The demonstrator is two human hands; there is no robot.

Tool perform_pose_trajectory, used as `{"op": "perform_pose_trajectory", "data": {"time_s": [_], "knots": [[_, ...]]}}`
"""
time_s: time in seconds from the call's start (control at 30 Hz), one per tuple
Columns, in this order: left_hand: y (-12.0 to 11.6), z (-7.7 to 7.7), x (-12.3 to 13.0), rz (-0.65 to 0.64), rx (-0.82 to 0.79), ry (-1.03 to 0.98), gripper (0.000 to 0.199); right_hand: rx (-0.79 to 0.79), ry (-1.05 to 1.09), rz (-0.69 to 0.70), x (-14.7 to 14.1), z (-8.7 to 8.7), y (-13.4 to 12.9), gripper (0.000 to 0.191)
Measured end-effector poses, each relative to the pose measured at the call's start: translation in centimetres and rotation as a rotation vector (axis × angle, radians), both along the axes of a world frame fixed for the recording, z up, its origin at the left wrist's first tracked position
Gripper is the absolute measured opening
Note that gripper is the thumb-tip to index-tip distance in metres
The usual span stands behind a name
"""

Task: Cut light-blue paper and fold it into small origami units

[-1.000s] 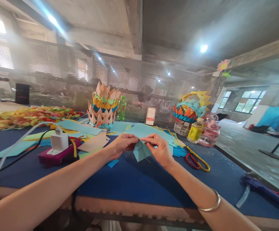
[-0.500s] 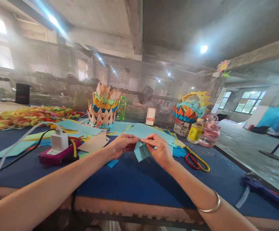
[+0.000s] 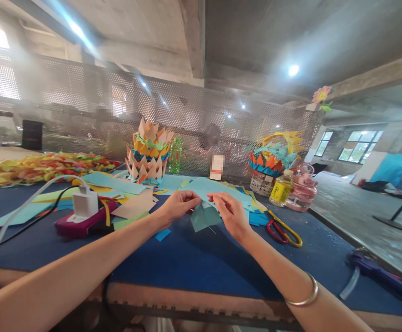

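Note:
A small piece of light blue paper (image 3: pixel 205 219), creased and partly folded, hangs between my hands above the blue tabletop. My left hand (image 3: pixel 179 206) pinches its upper left edge between thumb and fingers. At the upper right edge is my right hand (image 3: pixel 232 213), its fingers bent against the paper; the thumb's contact is partly hidden. A larger light blue sheet (image 3: pixel 204 186) lies flat just beyond my hands. To the right of my right hand rest scissors (image 3: pixel 284 229) with one red and one yellow handle.
Folded-paper baskets stand at the back left (image 3: pixel 148 154) and right (image 3: pixel 266 166). Beside the right one are a yellow-labelled bottle (image 3: pixel 281 189) and a pink bottle (image 3: pixel 302 191). A purple power strip (image 3: pixel 67 225), paper strips (image 3: pixel 48 167) and a glue gun (image 3: pixel 367 265) lie around.
The paper has opened out wider and hangs with its lower edge facing me. My right fingers have loosened and shifted slightly along its upper edge; my left hand stays nearly in place.

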State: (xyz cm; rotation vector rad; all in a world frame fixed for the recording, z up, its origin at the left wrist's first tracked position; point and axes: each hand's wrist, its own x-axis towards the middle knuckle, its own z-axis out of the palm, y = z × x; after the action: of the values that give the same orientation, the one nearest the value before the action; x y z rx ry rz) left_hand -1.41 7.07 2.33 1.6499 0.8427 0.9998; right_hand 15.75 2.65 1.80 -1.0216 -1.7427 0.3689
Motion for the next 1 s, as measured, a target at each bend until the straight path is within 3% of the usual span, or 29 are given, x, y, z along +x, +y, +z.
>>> {"op": "perform_pose_trajectory", "data": {"time_s": [0.13,0.33,1.0], "knots": [[-0.1,0.1,0.0,0.014,0.133,0.079,0.021,-0.14,-0.011,-0.004,0.1,-0.6,0.9,0.037],[-0.1,0.1,0.0,-0.009,0.193,0.098,0.021,-0.191,-0.008,0.044,0.1,-1.0,1.1,0.039],[0.2,-0.3,0.0,0.005,0.273,0.23,0.027,-0.189,-0.103,0.014,0.1,-1.0,1.2,0.033]]}}
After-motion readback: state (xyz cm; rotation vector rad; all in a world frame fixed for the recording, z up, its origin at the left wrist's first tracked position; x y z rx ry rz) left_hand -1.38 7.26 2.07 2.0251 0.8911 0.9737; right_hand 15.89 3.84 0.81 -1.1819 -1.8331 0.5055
